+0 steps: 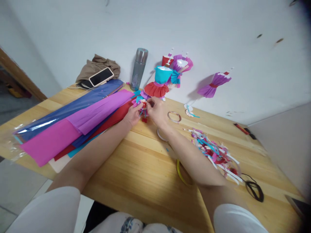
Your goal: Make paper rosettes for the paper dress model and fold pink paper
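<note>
Near the middle of the table, my left hand (134, 114) is closed on a small paper piece (144, 105) in pink, red and blue. My right hand (155, 110) touches the same piece from the right, its thumb and fingers pinched together at the top. What sits between those fingertips is too small to make out. Just behind my hands stands a little paper dress (162, 81) with a turquoise top and a red ruffle. More small dresses stand behind it, one of them purple and pink (181, 64).
Coloured paper sheets (80, 119) lie at the left, with a phone (101, 77) on brown cloth behind. A bottle (139, 69) stands by the wall. Tape rings (174, 112), paper scraps (213, 149) and a black cord (254, 191) lie right. A purple dress (213, 85) is against the wall.
</note>
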Available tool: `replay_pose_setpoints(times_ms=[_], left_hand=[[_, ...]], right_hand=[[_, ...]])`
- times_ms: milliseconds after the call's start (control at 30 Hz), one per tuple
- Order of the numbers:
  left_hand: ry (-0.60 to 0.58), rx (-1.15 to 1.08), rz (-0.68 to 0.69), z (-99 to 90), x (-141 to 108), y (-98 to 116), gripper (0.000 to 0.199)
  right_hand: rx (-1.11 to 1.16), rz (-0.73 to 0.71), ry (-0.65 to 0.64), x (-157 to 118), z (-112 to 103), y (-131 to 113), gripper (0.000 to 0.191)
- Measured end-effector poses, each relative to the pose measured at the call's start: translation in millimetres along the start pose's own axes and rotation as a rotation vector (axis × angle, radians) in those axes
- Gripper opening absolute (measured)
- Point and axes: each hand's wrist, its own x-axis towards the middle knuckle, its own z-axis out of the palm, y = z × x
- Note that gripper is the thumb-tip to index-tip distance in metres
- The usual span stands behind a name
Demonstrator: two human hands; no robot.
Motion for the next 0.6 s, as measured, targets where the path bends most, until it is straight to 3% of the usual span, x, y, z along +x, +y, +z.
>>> replay_pose_setpoints(times_ms=[133, 400, 600], left_hand=[[0.022, 0.003, 0.027, -2.2, 3.2, -2.0, 0.012], [0.011, -0.022, 0.060, 1.5, 2.8, -2.0, 0.008], [0.022, -0.016, 0.073, 0.5, 3.7, -2.1, 0.009]], right_hand=[[-0.003, -0.025, -0.032, -2.3, -4.3, -0.1, 0.018], [-0.017, -0.148, -0.023, -6.9, -11.0, 4.5, 0.024], [-0.045, -0.116, -0.056, -8.6, -8.0, 6.0, 0.027]])
